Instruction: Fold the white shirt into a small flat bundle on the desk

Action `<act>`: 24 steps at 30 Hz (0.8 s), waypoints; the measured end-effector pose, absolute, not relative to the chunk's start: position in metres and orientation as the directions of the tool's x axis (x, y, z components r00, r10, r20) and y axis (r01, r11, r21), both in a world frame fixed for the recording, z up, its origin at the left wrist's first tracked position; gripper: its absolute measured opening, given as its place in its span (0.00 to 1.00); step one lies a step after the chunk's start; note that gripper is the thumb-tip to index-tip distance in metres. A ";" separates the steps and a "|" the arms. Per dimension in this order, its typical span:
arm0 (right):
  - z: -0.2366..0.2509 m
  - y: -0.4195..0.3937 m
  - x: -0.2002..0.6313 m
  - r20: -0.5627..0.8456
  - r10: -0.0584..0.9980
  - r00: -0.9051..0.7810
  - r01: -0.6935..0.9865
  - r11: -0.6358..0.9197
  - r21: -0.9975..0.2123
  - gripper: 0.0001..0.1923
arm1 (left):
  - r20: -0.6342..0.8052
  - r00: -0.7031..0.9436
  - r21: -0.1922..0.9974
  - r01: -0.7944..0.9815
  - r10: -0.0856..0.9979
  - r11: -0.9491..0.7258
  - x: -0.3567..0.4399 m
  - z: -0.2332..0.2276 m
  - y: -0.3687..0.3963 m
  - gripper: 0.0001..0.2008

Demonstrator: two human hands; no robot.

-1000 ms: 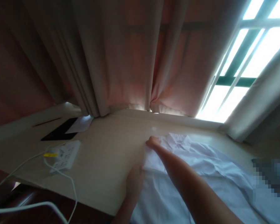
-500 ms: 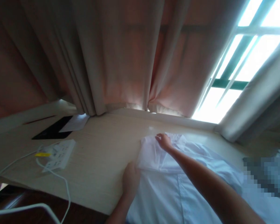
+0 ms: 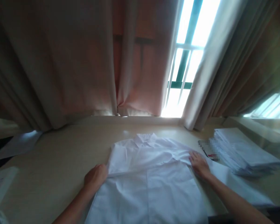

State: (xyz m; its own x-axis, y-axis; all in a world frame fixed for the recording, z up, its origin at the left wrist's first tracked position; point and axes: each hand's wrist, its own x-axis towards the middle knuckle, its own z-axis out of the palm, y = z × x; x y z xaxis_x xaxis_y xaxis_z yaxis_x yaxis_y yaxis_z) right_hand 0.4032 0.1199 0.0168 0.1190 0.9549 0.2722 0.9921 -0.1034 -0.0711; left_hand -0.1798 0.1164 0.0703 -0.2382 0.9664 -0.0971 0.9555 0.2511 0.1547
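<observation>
A white collared shirt (image 3: pixel 135 183) lies spread on the table, its collar (image 3: pixel 144 140) at the far end. My left hand (image 3: pixel 96 176) is closed at the shirt's left edge, and its fingertips are hidden from me. At the right side of the shirt, my right hand (image 3: pixel 199 164) lies with fingers stretched out over the cloth near the shoulder. One sleeve (image 3: pixel 235 183) runs out to the right, beyond my right forearm. Creases cross the cloth between the two hands.
A stack of folded white shirts (image 3: pixel 245 149) sits at the right, beside a small blurred item (image 3: pixel 208 150). Paper (image 3: pixel 18 144) and a white power strip (image 3: pixel 2 183) lie at the left. Curtains (image 3: pixel 84 62) and a bright window (image 3: pixel 186 62) stand behind the table (image 3: pixel 60 174).
My view has turned right, bringing the folded stack into sight. My right hand has gone from near the collar to the shirt's right side, its fingers now spread. My left hand stays at the left edge.
</observation>
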 end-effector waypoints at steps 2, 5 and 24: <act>0.021 0.118 0.405 0.239 0.960 0.148 0.989 -0.141 -0.047 0.22 | -0.142 -0.220 0.121 0.964 0.965 0.238 -0.176 0.075 0.116 0.15; 0.037 0.119 0.399 0.215 0.959 0.185 0.983 -0.182 -0.031 0.20 | -0.162 -0.224 0.076 0.968 0.961 0.239 -0.165 0.080 0.115 0.18; 0.025 0.101 0.292 0.285 0.958 0.038 0.958 0.046 -0.284 0.22 | 0.107 -0.113 0.008 0.994 0.988 0.113 -0.157 0.000 0.191 0.36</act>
